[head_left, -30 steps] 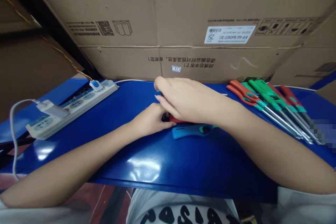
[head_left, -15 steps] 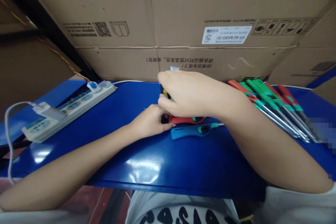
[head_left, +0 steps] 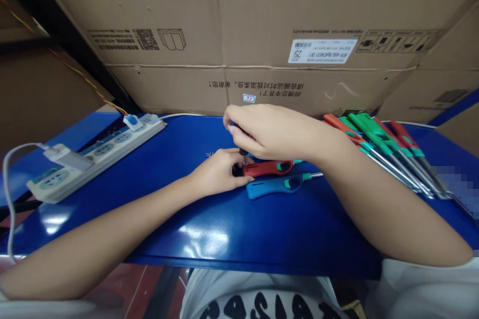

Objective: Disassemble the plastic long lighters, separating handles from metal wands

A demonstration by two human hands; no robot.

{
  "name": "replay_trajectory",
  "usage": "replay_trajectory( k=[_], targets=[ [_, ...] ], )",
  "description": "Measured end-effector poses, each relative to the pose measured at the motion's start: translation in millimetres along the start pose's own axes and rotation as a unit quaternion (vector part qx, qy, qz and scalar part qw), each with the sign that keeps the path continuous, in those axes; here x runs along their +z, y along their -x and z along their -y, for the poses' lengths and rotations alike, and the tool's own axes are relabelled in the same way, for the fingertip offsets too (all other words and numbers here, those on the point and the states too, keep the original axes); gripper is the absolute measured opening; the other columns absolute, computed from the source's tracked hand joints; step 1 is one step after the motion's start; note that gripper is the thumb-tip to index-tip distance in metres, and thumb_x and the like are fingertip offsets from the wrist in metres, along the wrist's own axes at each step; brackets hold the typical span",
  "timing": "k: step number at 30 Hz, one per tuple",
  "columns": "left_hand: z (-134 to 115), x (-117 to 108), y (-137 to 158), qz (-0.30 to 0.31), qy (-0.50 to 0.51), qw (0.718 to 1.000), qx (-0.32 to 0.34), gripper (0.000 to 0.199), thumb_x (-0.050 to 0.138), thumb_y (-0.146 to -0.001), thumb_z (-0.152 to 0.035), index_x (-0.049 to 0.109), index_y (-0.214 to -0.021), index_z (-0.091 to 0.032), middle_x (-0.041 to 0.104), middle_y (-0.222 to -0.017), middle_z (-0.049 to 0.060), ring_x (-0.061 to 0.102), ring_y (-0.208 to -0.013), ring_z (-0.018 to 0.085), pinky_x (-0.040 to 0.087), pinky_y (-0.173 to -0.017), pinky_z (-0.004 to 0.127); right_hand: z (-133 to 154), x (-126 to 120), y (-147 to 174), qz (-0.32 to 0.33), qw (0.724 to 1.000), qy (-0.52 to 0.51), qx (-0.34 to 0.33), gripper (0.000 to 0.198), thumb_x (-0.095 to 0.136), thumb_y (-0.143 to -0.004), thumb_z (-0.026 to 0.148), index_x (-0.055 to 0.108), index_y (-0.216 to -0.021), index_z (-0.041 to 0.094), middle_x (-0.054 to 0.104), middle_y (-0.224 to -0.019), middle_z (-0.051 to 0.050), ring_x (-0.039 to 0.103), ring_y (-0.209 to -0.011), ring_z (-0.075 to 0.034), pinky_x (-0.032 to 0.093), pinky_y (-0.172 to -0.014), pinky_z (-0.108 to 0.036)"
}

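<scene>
My left hand (head_left: 217, 174) pinches the handle end of a red gas lighter (head_left: 266, 168) between thumb and fingers, holding it flat on the blue table. Above it, my right hand (head_left: 264, 129) is closed around a small dark screwdriver (head_left: 243, 152). The screwdriver points down, its shaft meeting the red handle beside my left fingertips. Most of its grip is hidden by my right hand, and the exact tip contact is too small to make out. Just in front of the red lighter lies a blue gas lighter (head_left: 265, 189) with a teal trigger, touched by neither hand.
Several red, orange and green gas lighters (head_left: 377, 132) lie bunched to the right, metal tubes toward me. A white power strip (head_left: 108, 152) with a plugged-in charger (head_left: 69, 157) is on the left. A large cardboard box (head_left: 187, 75) stands behind the blue table (head_left: 239, 229).
My right hand has shifted slightly and its fingers have turned, so the screwdriver's lower end now shows. More of the red lighter is uncovered. My left hand keeps its hold.
</scene>
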State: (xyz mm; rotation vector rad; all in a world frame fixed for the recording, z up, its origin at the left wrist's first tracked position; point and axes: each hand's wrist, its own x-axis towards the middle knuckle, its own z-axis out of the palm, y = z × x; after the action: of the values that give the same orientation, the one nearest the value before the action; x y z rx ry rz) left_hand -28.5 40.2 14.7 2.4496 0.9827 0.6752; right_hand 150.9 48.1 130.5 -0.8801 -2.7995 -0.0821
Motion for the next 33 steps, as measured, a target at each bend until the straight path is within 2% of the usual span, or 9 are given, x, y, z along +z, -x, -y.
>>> replay_trajectory(
  k=[2,6,10,14,18,22,26,30,33],
  targets=[
    [2.1,0.7,-0.2,-0.008,0.0,1.0,0.015,0.016,0.077,-0.082,-0.024,0.074,-0.095,-0.016,0.076,-0.097,0.007,0.071,-0.087,0.022,0.057,-0.078,0.034,-0.5,0.0,0.7,0.001,0.999,-0.03,-0.017,0.029,0.037,-0.103,0.025,0.059,-0.117,0.012,0.07,-0.106,-0.012,0.06,-0.087,-0.02,0.038,-0.072,-0.03],
    [5.5,2.3,0.3,-0.009,0.012,1.0,0.027,0.018,0.076,-0.084,-0.025,0.072,-0.1,-0.017,0.076,-0.1,0.007,0.071,-0.089,0.022,0.058,-0.081,0.034,1.1,-4.6,2.2,0.033,0.999,-0.03,-0.01,0.036,0.035,-0.106,0.039,0.062,-0.107,0.014,0.07,-0.093,-0.009,0.057,-0.072,-0.017,0.033,-0.066,-0.029],
    [5.7,2.2,0.7,-0.014,0.004,0.999,0.029,0.018,0.076,-0.083,-0.027,0.072,-0.098,-0.017,0.076,-0.098,0.006,0.071,-0.089,0.023,0.058,-0.08,0.035,2.4,-8.7,3.9,0.033,0.999,-0.033,-0.011,0.028,0.039,-0.102,0.028,0.059,-0.115,0.012,0.069,-0.101,-0.011,0.058,-0.079,-0.019,0.036,-0.068,-0.03],
    [4.5,-0.2,0.0,-0.003,-0.002,0.999,0.042,0.014,0.075,-0.085,-0.025,0.073,-0.096,-0.016,0.076,-0.1,0.007,0.071,-0.09,0.023,0.058,-0.083,0.036,0.9,-9.3,5.1,0.042,0.999,-0.024,0.006,0.035,0.039,-0.105,0.042,0.06,-0.111,0.014,0.069,-0.094,-0.009,0.057,-0.073,-0.019,0.034,-0.064,-0.03],
    [3.8,-2.4,-0.6,0.007,-0.01,0.999,0.043,0.014,0.075,-0.084,-0.025,0.073,-0.095,-0.016,0.075,-0.097,0.007,0.07,-0.089,0.023,0.058,-0.082,0.036,-0.9,-10.5,6.3,0.045,0.998,-0.034,0.019,0.026,0.042,-0.103,0.032,0.057,-0.113,0.014,0.069,-0.097,-0.01,0.056,-0.073,-0.018,0.034,-0.063,-0.029],
    [3.6,-2.8,-0.3,0.016,-0.009,0.999,0.038,0.017,0.074,-0.087,-0.027,0.074,-0.101,-0.016,0.075,-0.104,0.009,0.07,-0.096,0.025,0.057,-0.088,0.038,-2.2,-11.0,5.9,0.043,0.999,-0.017,0.029,0.037,0.04,-0.104,0.046,0.059,-0.109,0.014,0.07,-0.093,-0.011,0.056,-0.07,-0.018,0.033,-0.062,-0.03],
    [3.8,-2.5,0.2,0.013,-0.013,0.999,0.037,0.016,0.075,-0.086,-0.028,0.074,-0.097,-0.016,0.075,-0.1,0.008,0.07,-0.091,0.024,0.057,-0.083,0.037,-2.0,-9.8,4.7,0.037,0.999,-0.026,0.012,0.027,0.039,-0.103,0.032,0.059,-0.111,0.015,0.07,-0.095,-0.01,0.057,-0.072,-0.018,0.033,-0.063,-0.029],
    [3.8,-2.7,0.4,0.016,-0.011,0.999,0.039,0.018,0.074,-0.087,-0.028,0.074,-0.101,-0.017,0.075,-0.106,0.009,0.071,-0.098,0.026,0.057,-0.089,0.039,0.0,-11.5,5.7,0.034,0.999,-0.004,0.017,0.036,0.039,-0.104,0.043,0.059,-0.112,0.014,0.071,-0.097,-0.012,0.057,-0.072,-0.019,0.032,-0.062,-0.03],
    [3.8,-3.0,0.5,0.02,-0.024,0.999,0.04,0.017,0.074,-0.087,-0.028,0.074,-0.1,-0.017,0.075,-0.103,0.008,0.071,-0.096,0.025,0.057,-0.088,0.039,2.2,-14.2,7.3,0.045,0.999,0.005,0.017,0.028,0.038,-0.102,0.032,0.061,-0.107,0.016,0.071,-0.095,-0.011,0.057,-0.07,-0.019,0.031,-0.061,-0.03]
  ],
)
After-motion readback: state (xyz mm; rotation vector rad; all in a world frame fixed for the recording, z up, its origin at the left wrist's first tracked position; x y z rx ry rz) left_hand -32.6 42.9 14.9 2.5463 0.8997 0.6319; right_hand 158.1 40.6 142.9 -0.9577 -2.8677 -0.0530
